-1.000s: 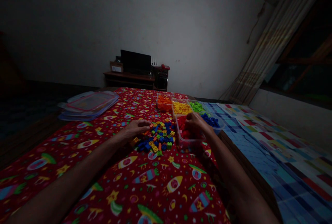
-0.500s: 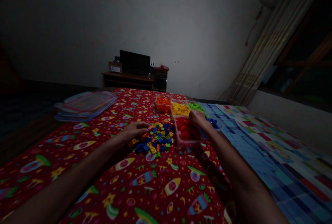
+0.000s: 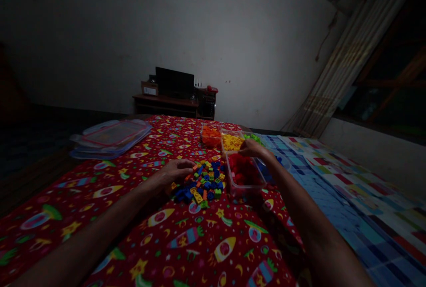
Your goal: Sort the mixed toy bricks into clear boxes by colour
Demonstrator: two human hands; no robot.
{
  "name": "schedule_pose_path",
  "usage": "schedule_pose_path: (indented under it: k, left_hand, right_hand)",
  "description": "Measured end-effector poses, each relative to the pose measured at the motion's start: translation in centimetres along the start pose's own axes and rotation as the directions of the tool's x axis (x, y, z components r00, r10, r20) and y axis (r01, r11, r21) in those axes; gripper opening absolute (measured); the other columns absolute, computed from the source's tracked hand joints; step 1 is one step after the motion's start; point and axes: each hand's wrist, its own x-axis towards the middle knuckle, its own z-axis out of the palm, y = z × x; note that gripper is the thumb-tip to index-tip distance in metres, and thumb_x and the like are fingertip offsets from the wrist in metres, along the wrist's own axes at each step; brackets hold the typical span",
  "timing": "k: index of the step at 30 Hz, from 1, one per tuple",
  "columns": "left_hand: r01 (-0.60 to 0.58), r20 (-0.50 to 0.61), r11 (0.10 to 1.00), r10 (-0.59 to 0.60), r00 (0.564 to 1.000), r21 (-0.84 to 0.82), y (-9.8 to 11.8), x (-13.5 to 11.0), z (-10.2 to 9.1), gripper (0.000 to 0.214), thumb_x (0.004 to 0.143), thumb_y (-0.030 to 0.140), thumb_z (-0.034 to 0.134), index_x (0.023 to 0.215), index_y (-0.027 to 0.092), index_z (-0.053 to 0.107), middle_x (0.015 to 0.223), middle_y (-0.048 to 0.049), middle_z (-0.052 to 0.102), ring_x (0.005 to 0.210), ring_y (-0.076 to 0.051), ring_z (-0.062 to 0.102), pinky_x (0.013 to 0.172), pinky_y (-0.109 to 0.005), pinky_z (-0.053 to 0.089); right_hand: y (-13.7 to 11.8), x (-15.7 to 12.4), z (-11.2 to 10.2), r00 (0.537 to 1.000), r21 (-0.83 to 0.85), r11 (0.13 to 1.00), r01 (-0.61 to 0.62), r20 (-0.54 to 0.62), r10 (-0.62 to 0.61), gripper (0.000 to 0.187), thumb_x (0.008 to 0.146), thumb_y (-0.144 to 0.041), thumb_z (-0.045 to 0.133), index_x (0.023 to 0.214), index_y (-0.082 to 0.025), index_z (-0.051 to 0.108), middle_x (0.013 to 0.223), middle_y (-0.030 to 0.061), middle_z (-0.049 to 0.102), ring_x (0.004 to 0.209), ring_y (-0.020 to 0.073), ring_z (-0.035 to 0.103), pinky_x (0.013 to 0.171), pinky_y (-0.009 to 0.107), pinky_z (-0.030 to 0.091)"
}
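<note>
A mixed pile of small toy building bricks [image 3: 201, 182] in blue, yellow, green and orange lies on the red patterned cloth. My left hand [image 3: 178, 170] rests at the pile's left edge, fingers loosely bent and apart from the thumb, next to an orange brick. My right hand [image 3: 253, 149] hangs above the far rim of the clear box of red bricks [image 3: 244, 169], beside the box of yellow bricks [image 3: 232, 142]. Its fingers point down and are closed together; what they hold, if anything, is hidden.
Behind stand a box of orange bricks [image 3: 211, 136] and green bricks [image 3: 253, 138]; blue bricks [image 3: 278, 160] show partly behind my right forearm. Stacked clear lids [image 3: 113, 138] lie at the left. Checked bedding [image 3: 319, 194] spreads to the right.
My right hand has shifted slightly left, from near the green bricks towards the yellow box. The left hand has stayed by the pile. The whole view has moved a little.
</note>
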Motion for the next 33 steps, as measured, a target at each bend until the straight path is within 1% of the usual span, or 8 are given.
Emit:
schedule_pose_path:
  k: [3, 6, 11, 15, 18, 24, 30, 33]
  left_hand:
    - [0.007, -0.004, 1.000, -0.007, 1.000, -0.022, -0.3, 0.4, -0.1, 0.048, 0.061, 0.054, 0.071, 0.094, 0.019, 0.069, 0.076, -0.0025, 0.069, 0.060, -0.016, 0.058, 0.054, -0.025, 0.045]
    - [0.004, -0.008, 0.999, -0.004, 1.000, -0.035, -0.5, 0.4, -0.1, 0.046, 0.061, 0.051, 0.071, 0.093, 0.018, 0.070, 0.073, -0.0023, 0.068, 0.061, -0.017, 0.059, 0.055, -0.025, 0.044]
    - [-0.032, -0.008, 0.995, 0.032, 0.999, -0.092, -0.7, 0.1, 0.4, 0.042, 0.058, 0.048, 0.072, 0.085, 0.016, 0.070, 0.076, -0.0037, 0.070, 0.066, -0.019, 0.061, 0.061, -0.027, 0.046]
    - [0.004, -0.013, 0.986, -0.006, 1.000, -0.164, -0.9, 0.2, 0.7, 0.042, 0.054, 0.045, 0.073, 0.083, 0.015, 0.069, 0.074, -0.0041, 0.069, 0.063, -0.017, 0.059, 0.058, -0.026, 0.044]
    - [0.006, -0.004, 0.987, -0.006, 1.000, -0.158, -0.9, 0.2, 0.7, 0.041, 0.055, 0.048, 0.071, 0.082, 0.016, 0.069, 0.074, -0.0042, 0.069, 0.063, -0.018, 0.059, 0.059, -0.027, 0.045]
    - [-0.016, 0.001, 0.996, 0.016, 1.000, -0.089, -1.0, 0.5, 0.5, 0.041, 0.056, 0.049, 0.072, 0.082, 0.018, 0.071, 0.079, -0.0044, 0.071, 0.072, -0.022, 0.063, 0.066, -0.029, 0.048]
    - [-0.022, -0.019, 1.000, 0.022, 1.000, -0.013, -1.5, 0.7, 0.4, 0.047, 0.057, 0.055, 0.071, 0.087, 0.018, 0.072, 0.086, -0.0061, 0.073, 0.081, -0.026, 0.065, 0.073, -0.032, 0.050]
    - [-0.023, -0.009, 1.000, 0.023, 1.000, -0.021, -1.5, 0.5, 0.3, 0.050, 0.058, 0.056, 0.071, 0.089, 0.018, 0.072, 0.091, -0.0073, 0.073, 0.088, -0.028, 0.065, 0.078, -0.033, 0.050]
  right_hand:
    - [-1.4, 2.1, -1.6, 0.998, 0.129, 0.990, 0.063, 0.020, -0.066, 0.021, 0.081, -0.016, 0.053, 0.075, -0.006, 0.070, 0.071, 0.0092, 0.069, 0.051, 0.0074, 0.052, 0.048, 0.016, 0.036]
    - [-3.6, 5.6, -2.6, 0.998, 0.112, 0.992, 0.049, -0.052, -0.043, 0.020, 0.081, -0.014, 0.052, 0.079, -0.004, 0.070, 0.074, 0.0115, 0.069, 0.054, 0.0077, 0.055, 0.051, 0.017, 0.039]
    - [-6.1, 11.7, -3.3, 0.982, 0.049, 0.998, 0.043, -0.187, -0.033, 0.024, 0.083, -0.018, 0.054, 0.097, -0.004, 0.067, 0.086, 0.0154, 0.070, 0.071, 0.0130, 0.063, 0.064, 0.019, 0.044]
    - [-6.2, 13.4, -3.4, 0.947, 0.028, 0.997, 0.069, -0.318, -0.057, 0.035, 0.088, -0.028, 0.053, 0.117, -0.009, 0.059, 0.105, 0.0167, 0.067, 0.089, 0.0166, 0.063, 0.073, 0.022, 0.045]
    - [-5.3, 12.1, -3.3, 0.923, -0.015, 0.994, 0.112, -0.368, -0.110, 0.028, 0.088, -0.027, 0.052, 0.107, -0.010, 0.065, 0.099, 0.0154, 0.069, 0.088, 0.0167, 0.063, 0.072, 0.021, 0.043]
    - [-2.6, 5.2, -2.9, 0.966, -0.001, 0.989, 0.145, -0.215, -0.142, 0.024, 0.084, -0.018, 0.050, 0.075, -0.007, 0.070, 0.067, 0.0086, 0.066, 0.057, 0.0094, 0.054, 0.053, 0.018, 0.033]
    - [-0.7, -0.7, -1.1, 0.954, -0.015, 0.954, 0.298, -0.040, -0.298, 0.017, 0.077, -0.015, 0.055, 0.075, -0.010, 0.072, 0.065, 0.0027, 0.063, 0.054, 0.0069, 0.046, 0.052, 0.018, 0.028]
    - [-0.6, -2.3, 0.0, 0.963, -0.110, 0.957, 0.269, -0.005, -0.271, 0.019, 0.076, -0.014, 0.054, 0.077, -0.011, 0.073, 0.064, 0.0025, 0.062, 0.053, 0.0067, 0.042, 0.050, 0.020, 0.025]
